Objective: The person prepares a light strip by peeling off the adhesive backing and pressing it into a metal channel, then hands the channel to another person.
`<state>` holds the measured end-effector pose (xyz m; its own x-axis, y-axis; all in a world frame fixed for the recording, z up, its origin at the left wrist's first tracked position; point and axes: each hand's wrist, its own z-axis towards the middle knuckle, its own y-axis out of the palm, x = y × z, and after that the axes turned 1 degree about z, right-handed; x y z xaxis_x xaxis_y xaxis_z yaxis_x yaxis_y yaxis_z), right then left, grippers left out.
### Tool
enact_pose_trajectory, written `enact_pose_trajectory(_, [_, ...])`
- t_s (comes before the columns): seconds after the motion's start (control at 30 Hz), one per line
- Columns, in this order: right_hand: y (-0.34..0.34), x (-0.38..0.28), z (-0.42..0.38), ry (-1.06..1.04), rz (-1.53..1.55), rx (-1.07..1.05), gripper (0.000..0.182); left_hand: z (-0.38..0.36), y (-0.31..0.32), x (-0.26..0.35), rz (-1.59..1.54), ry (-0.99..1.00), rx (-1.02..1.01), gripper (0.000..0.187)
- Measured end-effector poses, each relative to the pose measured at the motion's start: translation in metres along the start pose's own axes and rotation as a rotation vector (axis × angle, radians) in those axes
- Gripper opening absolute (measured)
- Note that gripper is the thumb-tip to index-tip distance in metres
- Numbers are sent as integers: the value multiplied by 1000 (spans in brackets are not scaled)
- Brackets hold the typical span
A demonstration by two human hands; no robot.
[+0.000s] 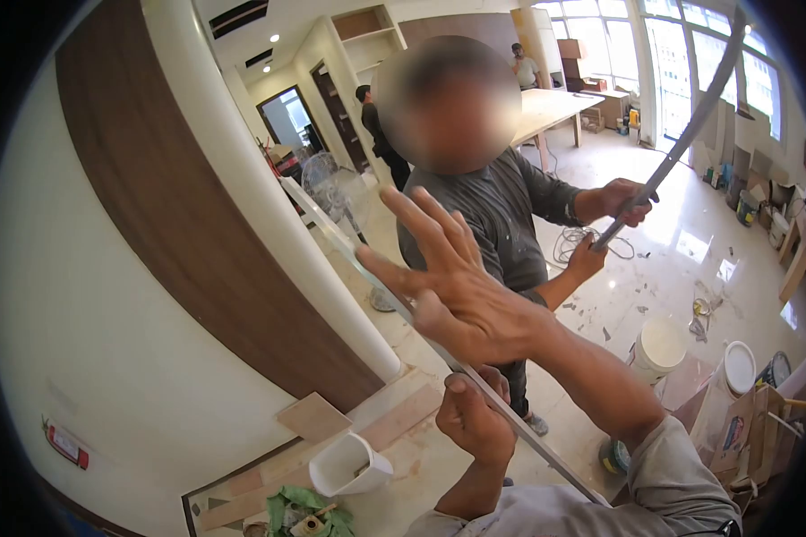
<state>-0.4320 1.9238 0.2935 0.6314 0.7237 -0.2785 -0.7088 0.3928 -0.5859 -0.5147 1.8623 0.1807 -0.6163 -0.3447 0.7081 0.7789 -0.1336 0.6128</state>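
My left hand (pixel 476 419) is closed around a long, pale metal bar (pixel 533 437), thumb on the near side and fingertips showing past its far edge. The bar slants from the upper left down to my body at the lower right. Above it, my right hand (pixel 461 291) is open, back toward me, fingers spread; it overlaps the middle of the bar in this view. Facing me stands a person in a dark, paint-flecked shirt (pixel 501 210), whose two hands (pixel 624 201) hold a long grey strip (pixel 694 125) raised toward the upper right.
A white wall with a brown curved band (pixel 179 233) rises on the left. Below are a white bin (pixel 351 465) and green cloth (pixel 300 508). Buckets (pixel 658 349) and scrap boards crowd the right. Behind are a fan (pixel 324 183), a large worktable (pixel 555 109) and two more people.
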Motion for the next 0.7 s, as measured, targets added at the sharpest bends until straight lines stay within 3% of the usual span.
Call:
enact_pose_trajectory(0.2, [-3, 4, 70, 33, 13, 62, 88, -6, 8, 4, 24, 22, -102, 71])
enact_pose_trajectory(0.37, [2, 8, 99, 31, 22, 98, 91, -3, 4, -1, 22, 81, -166, 64])
enact_pose_trajectory(0.5, [-9, 1, 55, 11, -19, 106, 85, -10, 12, -5, -55, 55, -174, 51])
enact_pose_trajectory(0.63, [-40, -38, -13, -25, -167, -70, 73, -8, 14, -4, -84, 44, -99, 50])
enact_pose_trajectory(0.67, [-50, -46, -27, -18, -171, -68, 73, -8, 26, 2, -433, -159, 257, 51])
enact_pose_trajectory(0.7, [-59, -53, -41, -1, 47, -11, 75, -8, 32, 4, -776, -367, 620, 52])
